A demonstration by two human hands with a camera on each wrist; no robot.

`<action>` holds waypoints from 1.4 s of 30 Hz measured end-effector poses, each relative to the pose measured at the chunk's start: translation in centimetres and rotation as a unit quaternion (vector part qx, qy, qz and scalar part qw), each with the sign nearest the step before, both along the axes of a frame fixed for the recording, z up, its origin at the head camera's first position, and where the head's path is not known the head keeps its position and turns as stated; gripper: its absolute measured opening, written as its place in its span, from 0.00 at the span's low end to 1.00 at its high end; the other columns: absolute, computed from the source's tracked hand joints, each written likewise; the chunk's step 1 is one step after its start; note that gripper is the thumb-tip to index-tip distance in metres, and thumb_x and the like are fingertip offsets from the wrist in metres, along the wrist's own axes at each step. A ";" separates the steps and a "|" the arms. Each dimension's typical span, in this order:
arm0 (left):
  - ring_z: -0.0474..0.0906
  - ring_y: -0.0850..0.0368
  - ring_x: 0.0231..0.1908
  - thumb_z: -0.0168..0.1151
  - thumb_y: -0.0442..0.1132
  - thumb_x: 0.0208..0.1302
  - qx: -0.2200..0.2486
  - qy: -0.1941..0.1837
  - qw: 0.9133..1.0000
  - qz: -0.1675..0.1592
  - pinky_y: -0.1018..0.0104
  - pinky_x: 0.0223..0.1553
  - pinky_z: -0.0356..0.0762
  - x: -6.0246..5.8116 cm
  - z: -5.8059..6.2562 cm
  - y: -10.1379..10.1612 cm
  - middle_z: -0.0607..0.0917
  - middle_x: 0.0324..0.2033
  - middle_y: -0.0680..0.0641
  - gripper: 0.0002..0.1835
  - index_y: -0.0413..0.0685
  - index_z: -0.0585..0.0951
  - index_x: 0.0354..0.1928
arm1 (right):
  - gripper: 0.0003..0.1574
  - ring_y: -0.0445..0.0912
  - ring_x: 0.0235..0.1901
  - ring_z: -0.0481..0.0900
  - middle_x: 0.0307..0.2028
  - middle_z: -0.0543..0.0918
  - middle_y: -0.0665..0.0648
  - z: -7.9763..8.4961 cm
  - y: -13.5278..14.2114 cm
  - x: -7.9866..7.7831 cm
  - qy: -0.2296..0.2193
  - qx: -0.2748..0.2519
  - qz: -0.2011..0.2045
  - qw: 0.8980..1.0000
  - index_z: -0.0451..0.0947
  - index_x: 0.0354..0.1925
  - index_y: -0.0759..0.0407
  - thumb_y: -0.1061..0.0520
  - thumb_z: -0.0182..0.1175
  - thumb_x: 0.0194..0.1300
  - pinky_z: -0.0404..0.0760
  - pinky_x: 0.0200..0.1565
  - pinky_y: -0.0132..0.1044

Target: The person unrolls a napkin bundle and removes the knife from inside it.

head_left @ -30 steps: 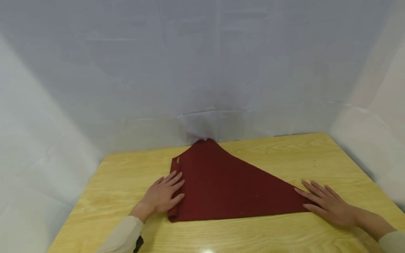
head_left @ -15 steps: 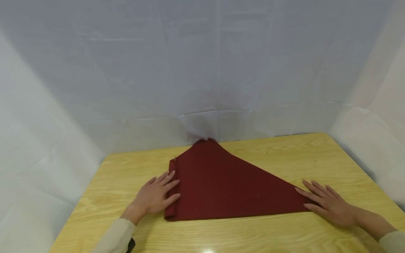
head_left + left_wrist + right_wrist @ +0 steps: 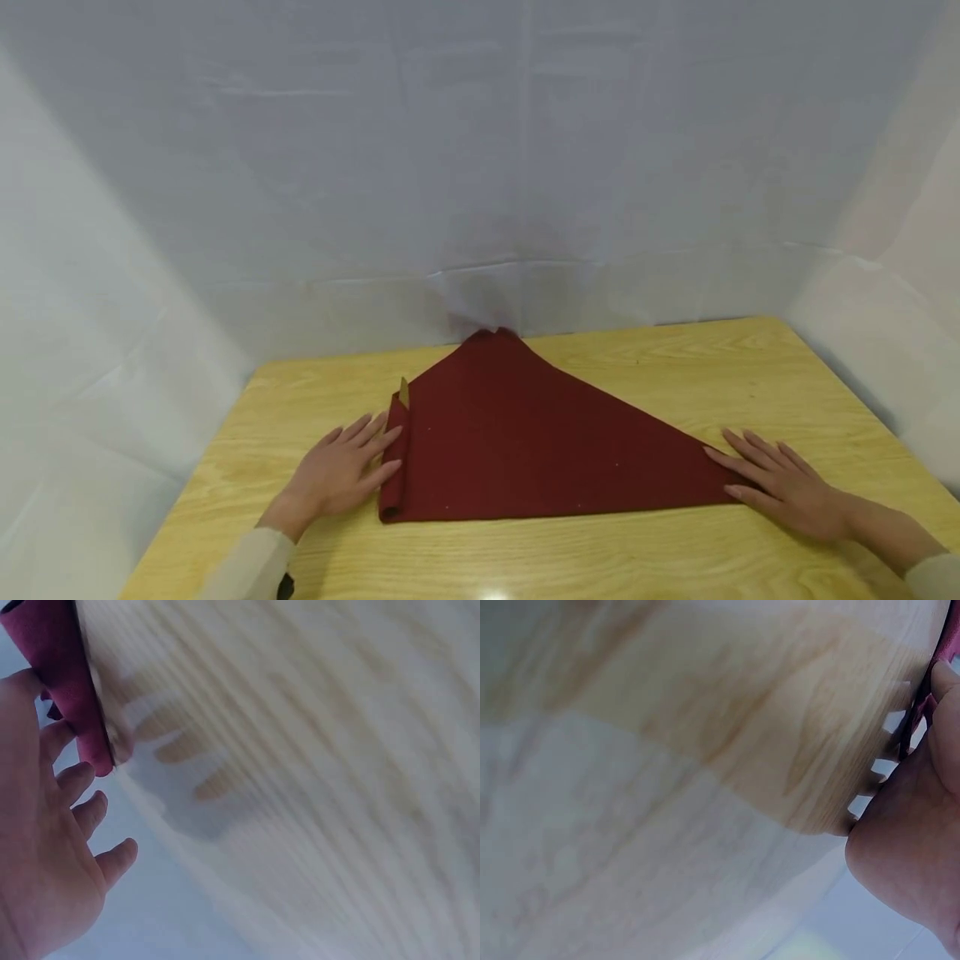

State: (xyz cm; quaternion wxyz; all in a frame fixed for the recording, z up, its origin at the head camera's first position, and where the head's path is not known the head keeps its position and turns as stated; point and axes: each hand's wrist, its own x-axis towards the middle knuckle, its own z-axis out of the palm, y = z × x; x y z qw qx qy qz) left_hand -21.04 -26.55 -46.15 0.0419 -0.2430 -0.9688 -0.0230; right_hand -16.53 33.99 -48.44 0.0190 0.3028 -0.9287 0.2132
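A dark red cloth (image 3: 510, 433) lies on the wooden table, folded to a rough triangle. Its left edge is curled into a narrow roll (image 3: 393, 471) that also shows in the left wrist view, where the rolled cloth (image 3: 67, 675) meets the fingers. My left hand (image 3: 333, 475) touches this roll from the left, its fingers spread and extended over it. At the cloth's right corner, my right hand (image 3: 787, 492) rests flat, fingertips on the fabric. In the right wrist view the right hand (image 3: 911, 825) hides most of the cloth.
The wooden table (image 3: 600, 558) has its far edge close to a pale sheet wall (image 3: 360, 208). The cloth's top point touches that back wall. White sheets also stand to the left and right.
My left hand has slid leftward, and the roll's left edge has moved left with it. More flat cloth shows beside the roll. My right hand stays on the right corner.
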 end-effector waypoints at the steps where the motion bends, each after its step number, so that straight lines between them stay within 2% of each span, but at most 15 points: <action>1: 0.56 0.44 0.68 0.41 0.61 0.72 0.002 -0.006 1.000 0.002 0.42 0.63 0.56 0.1 0.0 -0.1 0.63 0.69 0.45 0.31 0.52 0.69 0.69 | 0.31 0.32 0.69 0.28 0.74 0.49 0.57 0.0 0.0 0.0 0.001 -0.001 0.000 1.000 0.59 0.72 0.51 0.58 0.49 0.73 0.19 0.64 0.41; 7: 0.55 0.45 0.69 0.37 0.63 0.73 0.005 -0.023 1.000 0.008 0.43 0.64 0.55 0.2 -0.2 -0.3 0.61 0.70 0.47 0.33 0.53 0.65 0.71 | 0.32 0.32 0.69 0.29 0.73 0.49 0.57 -0.2 0.1 0.0 0.002 -0.002 0.001 1.000 0.59 0.72 0.50 0.58 0.50 0.73 0.19 0.64 0.40; 12: 0.54 0.45 0.69 0.35 0.63 0.73 -0.002 -0.018 1.000 0.010 0.44 0.65 0.55 0.2 -0.2 -0.1 0.61 0.70 0.46 0.33 0.53 0.65 0.71 | 0.32 0.33 0.70 0.29 0.74 0.49 0.57 -0.1 0.1 -0.1 0.000 -0.004 0.003 1.000 0.59 0.72 0.50 0.58 0.49 0.73 0.19 0.64 0.42; 19: 0.55 0.46 0.69 0.40 0.61 0.73 0.009 0.001 1.000 -0.015 0.44 0.64 0.57 0.1 0.1 1.3 0.62 0.69 0.45 0.31 0.53 0.67 0.70 | 0.31 0.33 0.70 0.29 0.74 0.49 0.58 0.0 0.1 -0.1 -0.009 0.001 -0.003 1.000 0.59 0.72 0.50 0.56 0.49 0.74 0.19 0.64 0.40; 23: 0.54 0.47 0.69 0.42 0.60 0.73 -0.001 -0.009 0.999 -0.032 0.44 0.64 0.57 0.0 0.4 2.5 0.62 0.69 0.45 0.30 0.54 0.68 0.69 | 0.31 0.33 0.70 0.29 0.73 0.49 0.58 -0.1 0.1 -0.1 -0.007 0.004 -0.008 1.000 0.59 0.72 0.49 0.56 0.49 0.74 0.19 0.64 0.39; 28: 0.53 0.47 0.70 0.46 0.57 0.72 -0.031 -0.021 0.999 -0.035 0.45 0.64 0.56 -0.1 0.6 3.3 0.63 0.69 0.44 0.29 0.51 0.70 0.68 | 0.31 0.34 0.70 0.29 0.73 0.49 0.58 -0.3 0.2 -0.1 -0.004 0.006 -0.009 1.000 0.59 0.72 0.49 0.55 0.49 0.74 0.18 0.63 0.39; 33: 0.54 0.47 0.70 0.48 0.56 0.71 -0.030 -0.029 0.999 -0.022 0.44 0.64 0.56 -0.1 0.5 3.0 0.63 0.69 0.44 0.28 0.49 0.72 0.66 | 0.31 0.34 0.70 0.28 0.73 0.50 0.60 -0.3 0.3 -0.2 -0.014 0.003 -0.011 1.000 0.59 0.72 0.49 0.55 0.48 0.74 0.18 0.63 0.39; 42: 0.56 0.48 0.69 0.48 0.56 0.71 -0.015 -0.001 1.000 -0.010 0.43 0.63 0.57 0.5 0.1 2.0 0.64 0.69 0.45 0.26 0.51 0.74 0.65 | 0.31 0.34 0.70 0.29 0.73 0.50 0.61 -0.4 0.4 -0.1 -0.006 0.001 -0.008 1.000 0.59 0.72 0.49 0.55 0.49 0.74 0.19 0.64 0.41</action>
